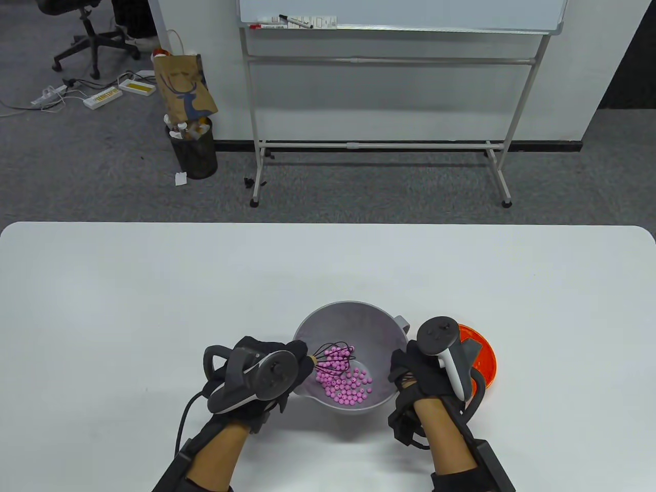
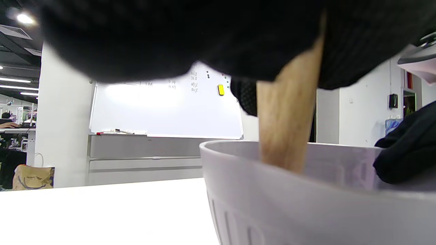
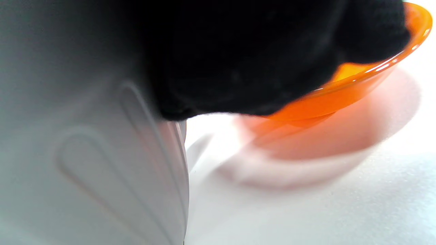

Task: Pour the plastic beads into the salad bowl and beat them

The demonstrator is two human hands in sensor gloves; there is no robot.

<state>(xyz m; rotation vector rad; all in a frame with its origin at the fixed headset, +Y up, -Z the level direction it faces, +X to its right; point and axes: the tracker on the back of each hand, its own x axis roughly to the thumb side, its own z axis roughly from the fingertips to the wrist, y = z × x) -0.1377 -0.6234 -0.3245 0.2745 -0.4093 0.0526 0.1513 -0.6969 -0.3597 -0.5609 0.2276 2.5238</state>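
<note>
A grey salad bowl [image 1: 353, 313] stands on the white table near the front edge. Several pink plastic beads [image 1: 347, 384] lie in its bottom. My left hand [image 1: 287, 359] grips the wooden handle [image 2: 287, 126] of a black wire whisk [image 1: 334, 357]; the whisk head sits among the beads at the bowl's left side. My right hand [image 1: 405, 371] holds the bowl's right rim, seen as black fingers [image 2: 405, 153] over the edge in the left wrist view. The bowl's outer wall [image 3: 85, 153] fills the left of the right wrist view.
An orange dish [image 1: 482, 359] sits just right of the bowl, partly behind my right hand, also seen as the orange dish [image 3: 374, 78] in the right wrist view. The white table [image 1: 154, 307] spreads wide to the left and back. A whiteboard stand [image 1: 379, 143] is on the floor beyond.
</note>
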